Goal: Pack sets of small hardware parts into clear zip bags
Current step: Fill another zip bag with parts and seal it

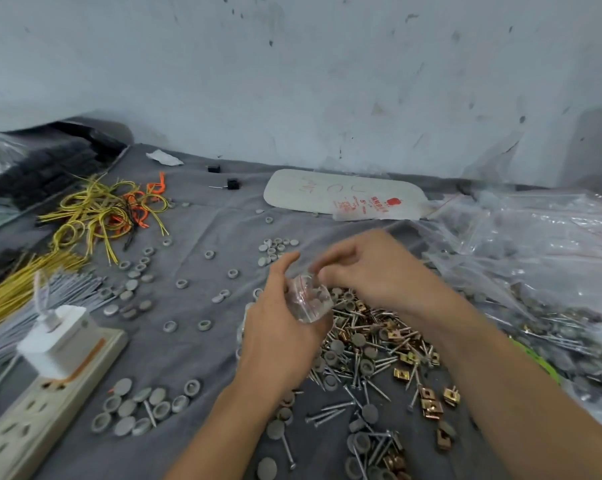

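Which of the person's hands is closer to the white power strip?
Left. The left hand, holding a small clear bag, is right of the power strip; the right hand lies farther right.

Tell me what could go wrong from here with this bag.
1. The left hand grips the small zip bag at the edge of the pile of nails and clips. A part slipping from the right hand at the bag's mouth would likely get lost in that pile, leaving the set short.
2. Nail points might pierce the thin bag.
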